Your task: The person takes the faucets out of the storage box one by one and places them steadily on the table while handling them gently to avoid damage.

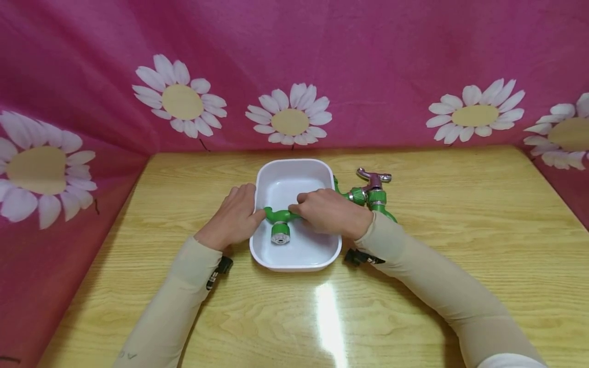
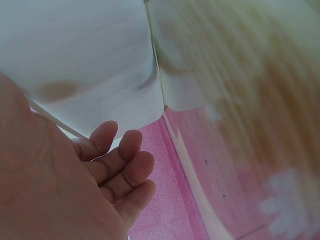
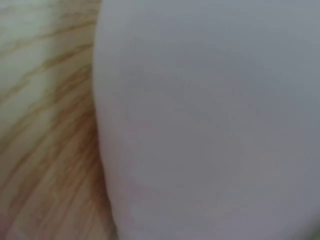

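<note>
A white plastic basin [image 1: 299, 266] stands in the middle of the table. Inside it is a green tap [image 1: 279, 215] with a ribbed collar and a silvery round end facing me. My right hand [image 1: 329, 212] reaches over the right rim and pinches the tap's right end. At the left rim, my left hand [image 1: 234, 217] holds the basin wall, its thumb over the edge beside the tap's left end. The left wrist view shows the hand's curled fingers [image 2: 132, 170] outside the basin wall [image 2: 100, 45]. The right wrist view is filled by the blurred basin [image 3: 200, 120].
Right of the basin lie more green taps [image 1: 356, 196], partly hidden by my right arm, and one tap with a purple body and silvery ends [image 1: 376, 180]. They rest on a wood-grain table [image 1: 460, 220]. A pink flowered cloth [image 1: 368, 66] rises behind and at the sides.
</note>
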Tool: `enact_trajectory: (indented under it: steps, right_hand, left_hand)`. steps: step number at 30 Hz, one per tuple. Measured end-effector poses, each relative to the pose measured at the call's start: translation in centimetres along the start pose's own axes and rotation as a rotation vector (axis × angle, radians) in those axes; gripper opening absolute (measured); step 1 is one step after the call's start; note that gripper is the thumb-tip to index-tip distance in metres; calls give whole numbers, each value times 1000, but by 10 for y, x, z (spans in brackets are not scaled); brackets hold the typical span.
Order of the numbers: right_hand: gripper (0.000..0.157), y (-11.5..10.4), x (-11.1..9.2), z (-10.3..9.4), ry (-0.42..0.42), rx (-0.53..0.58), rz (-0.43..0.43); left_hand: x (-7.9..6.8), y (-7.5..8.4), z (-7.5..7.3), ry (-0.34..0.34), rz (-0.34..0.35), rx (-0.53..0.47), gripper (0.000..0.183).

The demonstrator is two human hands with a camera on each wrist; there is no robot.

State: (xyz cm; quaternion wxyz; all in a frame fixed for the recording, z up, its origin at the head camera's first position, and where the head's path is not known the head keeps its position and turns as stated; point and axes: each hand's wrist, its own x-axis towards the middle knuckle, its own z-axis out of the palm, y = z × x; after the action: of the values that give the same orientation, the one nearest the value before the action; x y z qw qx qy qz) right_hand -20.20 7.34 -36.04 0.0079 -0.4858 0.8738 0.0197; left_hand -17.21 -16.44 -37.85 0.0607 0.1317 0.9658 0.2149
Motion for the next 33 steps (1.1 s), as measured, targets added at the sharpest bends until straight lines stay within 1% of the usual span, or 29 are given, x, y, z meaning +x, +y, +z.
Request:
enact_trajectory:
  steps: [4, 7, 11, 15, 21, 25, 33]
  right_hand:
    - [23, -1, 0, 1, 11, -17, 8]
    - [22, -1, 0, 1, 32, -27, 38]
    - [23, -3, -1, -2, 61, -14, 85]
    - [23, -4, -2, -4, 70, 4, 107]
    - [19, -6, -2, -4, 58, 14, 138]
    - [19, -6, -1, -4, 40, 35, 146]
    - [17, -5, 1, -3, 3, 54, 114]
  left_hand:
    - [-1, 0, 1, 1, 1, 3, 53]
    - [-1, -1, 2, 5, 7, 8, 51]
    - [-2, -2, 2, 15, 19, 17, 49]
    - [-2, -2, 2, 15, 19, 17, 49]
    - [-2, -1, 2, 17, 15, 12, 47]
    - [-1, 0, 1, 17, 15, 11, 48]
    - [0, 2, -1, -10, -13, 12, 53]
